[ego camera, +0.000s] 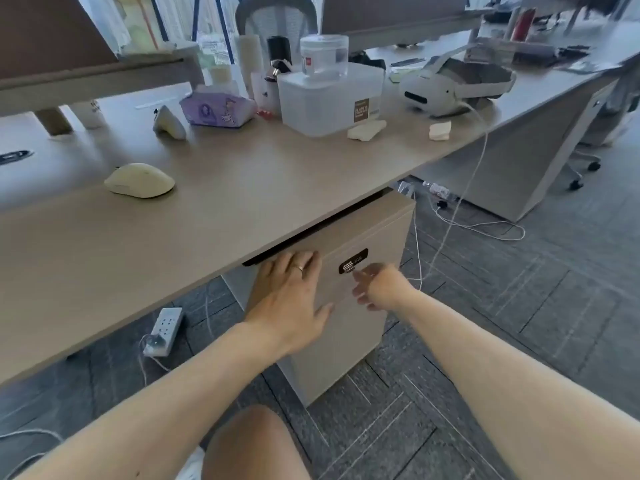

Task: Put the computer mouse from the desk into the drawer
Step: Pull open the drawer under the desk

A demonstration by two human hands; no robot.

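Observation:
A cream computer mouse [140,180] lies on the beige desk [242,188], left of centre, with neither hand near it. Under the desk's front edge stands a beige drawer cabinet [349,327] with its drawer front closed. My left hand [294,296] lies flat on the drawer front, fingers spread, fingertips near the top edge. My right hand [377,287] is at the dark lock panel [353,260]; its fingers are pinched at the round knob there, though blur hides whether they grip it.
On the desk's far side are a purple tissue pack [218,107], a white storage box [329,98], a grey controller [168,123] and a white headset [450,86]. A power strip [164,330] and white cables [450,216] lie on the floor beside the cabinet. My knee [249,445] is below.

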